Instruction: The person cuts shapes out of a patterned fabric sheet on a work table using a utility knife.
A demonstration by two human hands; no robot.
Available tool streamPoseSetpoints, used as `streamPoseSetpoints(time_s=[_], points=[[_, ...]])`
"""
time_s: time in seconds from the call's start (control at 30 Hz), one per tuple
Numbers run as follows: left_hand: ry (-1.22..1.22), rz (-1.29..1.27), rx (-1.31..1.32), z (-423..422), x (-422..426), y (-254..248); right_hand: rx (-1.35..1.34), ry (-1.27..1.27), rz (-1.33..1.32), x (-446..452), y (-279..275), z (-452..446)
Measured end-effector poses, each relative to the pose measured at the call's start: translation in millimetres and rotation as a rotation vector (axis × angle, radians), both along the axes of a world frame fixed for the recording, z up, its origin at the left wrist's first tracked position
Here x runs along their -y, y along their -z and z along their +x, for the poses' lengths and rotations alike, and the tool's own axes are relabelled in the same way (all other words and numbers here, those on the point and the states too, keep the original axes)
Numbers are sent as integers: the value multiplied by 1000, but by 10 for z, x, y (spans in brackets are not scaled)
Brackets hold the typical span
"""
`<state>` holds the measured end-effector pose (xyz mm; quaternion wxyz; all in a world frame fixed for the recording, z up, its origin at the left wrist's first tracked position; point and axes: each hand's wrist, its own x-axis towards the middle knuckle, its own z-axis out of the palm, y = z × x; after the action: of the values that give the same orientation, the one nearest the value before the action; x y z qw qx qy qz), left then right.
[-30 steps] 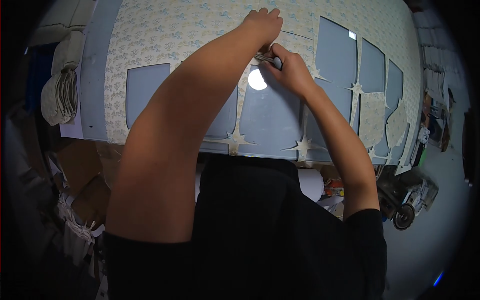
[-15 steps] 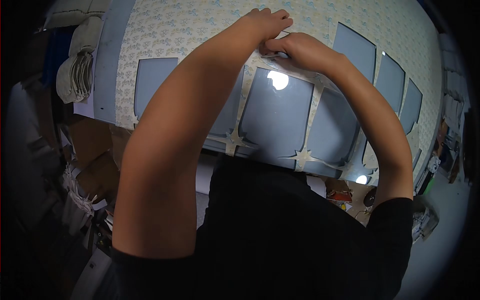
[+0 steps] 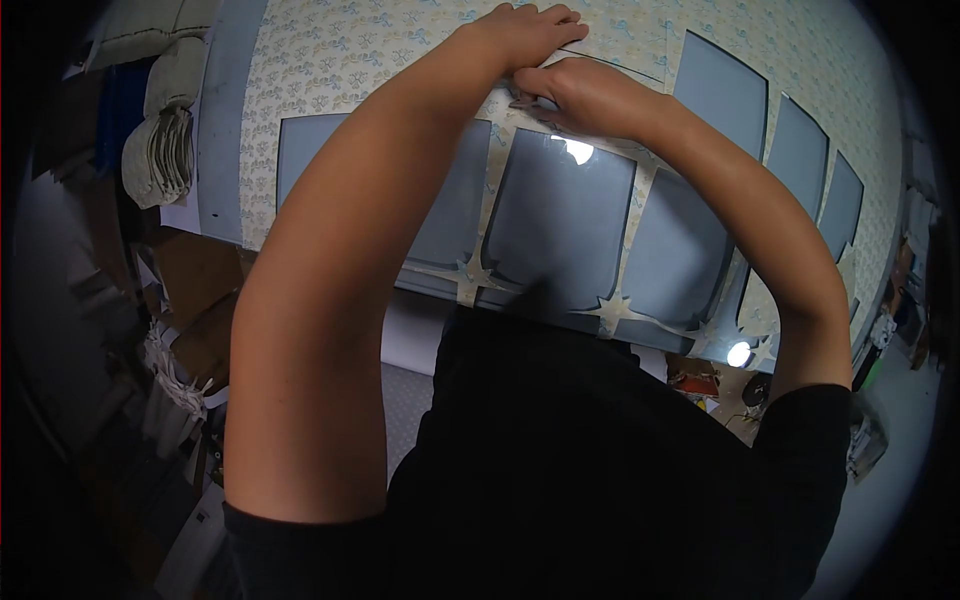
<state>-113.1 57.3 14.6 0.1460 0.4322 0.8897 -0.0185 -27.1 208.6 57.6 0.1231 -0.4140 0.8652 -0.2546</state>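
Observation:
My left hand [image 3: 537, 36] lies on a pale patterned sheet [image 3: 330, 60] at the far side of the table, fingers stretched out and slightly apart. Just nearer to me, my right hand [image 3: 590, 97] is closed low over the same sheet. Something small and dark shows at its fingers, too little to name. From beside my hands a thin dark slit runs right through the sheet. Large shaped openings in the sheet show the grey-blue tabletop [image 3: 560, 215], with narrow strips and star-shaped bits left between them.
Folded pale cloth pieces [image 3: 158, 160] are stacked beyond the table's left end. Cardboard boxes [image 3: 200, 275] stand below on the left. Under the near edge are a red item [image 3: 693, 384] and assorted clutter. My body is against the near edge.
My right hand has shifted slightly left, and its wrist has turned a little. The slit to the right of my hands now shows more plainly. The whole view has shifted slightly.

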Motion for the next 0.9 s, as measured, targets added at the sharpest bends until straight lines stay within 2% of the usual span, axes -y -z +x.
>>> streamPoseSetpoints(time_s=[0.07,0.17,0.23,0.37,0.73,0.9], points=[[2,4,2,-4,6,-10,-1,2,-55,-54,49,-12],[-3,13,6,6,4,-24,117,-6,-41,-141,-38,-72],[-11,18,7,64,37,-45,196,-57,-129,-206,-63,-166],[-26,19,24,114,54,-106,236,-137,-78,-263,-149,-301],[-69,23,68,134,210,-193,135,-389,50,-70,-189,-606],[-76,30,96,106,211,-209,118,-386,120,-7,-293,-604]])
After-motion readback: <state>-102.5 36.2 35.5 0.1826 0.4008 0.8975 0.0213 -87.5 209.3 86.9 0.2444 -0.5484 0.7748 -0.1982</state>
